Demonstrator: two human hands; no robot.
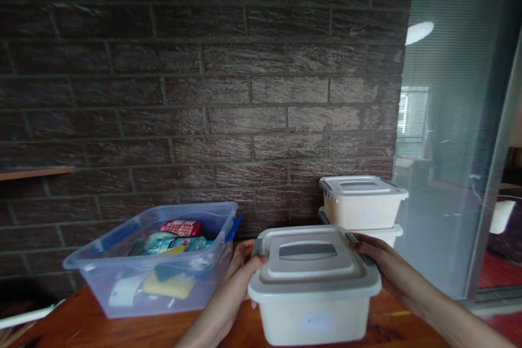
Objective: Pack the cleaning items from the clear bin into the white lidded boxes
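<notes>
A white lidded storage box [316, 315] with grey side latches and a grey handle inset in its lid is at the near middle, over the wooden table. My left hand [240, 272] grips its left side, thumb on the latch and fingers curled round the rim. On the opposite side, my right hand [373, 253] is closed at the right latch; part of its fingers is hidden behind the box. The lid sits on the box. I cannot tell whether the box touches the table.
Left of the box stands a clear bluish plastic bin [98, 288], lidless, with packets and a yellow sponge-like item inside. Two similar white boxes [362, 212] are stacked at the back right. A brick wall [228, 92] rises behind the wooden table [81, 321], with a glass panel [440, 201] at right.
</notes>
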